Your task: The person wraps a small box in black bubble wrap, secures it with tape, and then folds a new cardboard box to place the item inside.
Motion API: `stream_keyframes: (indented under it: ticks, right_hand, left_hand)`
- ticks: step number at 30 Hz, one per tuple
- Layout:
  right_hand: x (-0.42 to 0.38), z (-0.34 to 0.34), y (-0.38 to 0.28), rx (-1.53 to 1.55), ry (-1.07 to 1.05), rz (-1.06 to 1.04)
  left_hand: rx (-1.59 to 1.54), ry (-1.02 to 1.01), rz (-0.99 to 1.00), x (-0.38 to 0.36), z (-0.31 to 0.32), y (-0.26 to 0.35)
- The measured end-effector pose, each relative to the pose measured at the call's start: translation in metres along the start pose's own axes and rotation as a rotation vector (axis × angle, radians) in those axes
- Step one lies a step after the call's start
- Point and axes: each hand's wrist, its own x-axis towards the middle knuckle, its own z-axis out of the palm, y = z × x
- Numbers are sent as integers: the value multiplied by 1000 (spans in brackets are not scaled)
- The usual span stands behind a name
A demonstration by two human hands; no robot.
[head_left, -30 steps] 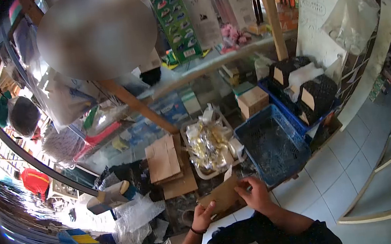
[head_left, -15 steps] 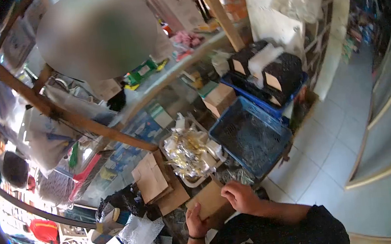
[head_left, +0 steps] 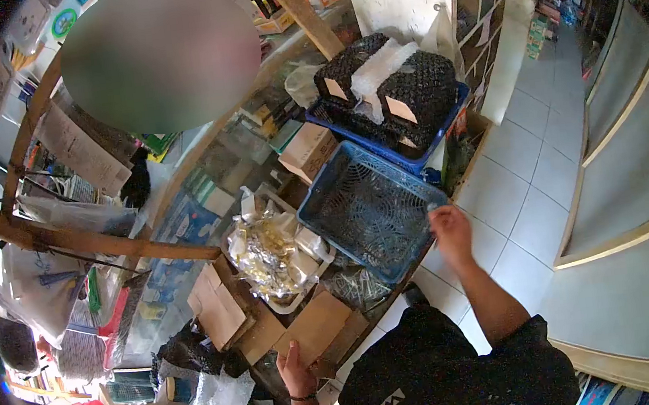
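Note:
My left hand (head_left: 298, 375) grips the near left end of a small brown cardboard box (head_left: 314, 325), its thumb lying on the top face. My right hand (head_left: 453, 234) is raised beside the right rim of an empty-looking blue plastic basket (head_left: 318, 217). Its fingers are curled together, and whatever may be between them is too small to make out. Just beyond the box stands a white tray (head_left: 297, 303) heaped with gold and clear plastic-wrapped pieces (head_left: 270, 249). Flat cardboard pieces (head_left: 216, 307) lie left of the box.
Black bubble-wrapped parcels (head_left: 423, 83) fill a second blue crate (head_left: 435, 156) at the back, near a closed carton (head_left: 308, 152). Clear bubble wrap (head_left: 223, 402) lies at the left. A glass display counter (head_left: 183, 226) runs behind; tiled floor (head_left: 538, 214) is at the right.
My right hand has left the cardboard box and moved right, out to the basket's rim. My left hand stays on the box. The view has shifted to the right.

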Motion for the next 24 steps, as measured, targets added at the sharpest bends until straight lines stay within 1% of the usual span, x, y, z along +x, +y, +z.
stream_keyframes:
  ticks: [1, 2, 4, 6, 9, 10, 12, 13, 15, 17, 18, 19, 21, 23, 24]
  right_hand:
    - [20, -11, 18, -111, 91, -1]
    - [41, -22, 44, -158, 149, 0]
    - [72, -36, 88, -265, 243, 5]
    - [88, -42, 110, -387, 313, 13]
    - [99, -44, 130, -457, 298, 59]
    - [100, -43, 124, -454, 293, 111]
    - [102, -40, 110, -449, 282, 207]
    - [101, -38, 106, -500, 296, 192]
    - [101, -38, 103, -601, 327, 153]
    - [106, -37, 138, -489, 344, 190]
    - [106, -34, 135, -433, 349, 205]
    - [104, -35, 131, -291, 380, 246]
    - [98, -36, 113, -3, 430, 323]
    - [106, -52, 156, -123, 221, 364]
    - [106, -56, 133, -39, 165, 490]
  left_hand:
    - [-1, 55, 17, -4, 15, 7]
    - [2, 111, 32, -7, 25, 12]
    - [28, 125, 26, -9, 34, 15]
    - [70, 148, 32, -8, 41, 16]
    - [130, 185, 55, -5, 44, 10]
    - [144, 190, 52, -1, 38, 4]
    - [396, 164, 221, 5, 33, -4]
    - [638, 126, 390, 5, 33, -6]
    - [858, 80, 507, 2, 32, -9]
    - [808, 85, 411, 0, 36, -7]
    - [779, 90, 365, -2, 38, -6]
    - [747, 96, 321, -3, 41, -5]
    - [524, 132, 194, -4, 50, 0]
    - [124, 183, 43, -5, 65, 8]
    - [107, 147, 31, -1, 58, 5]
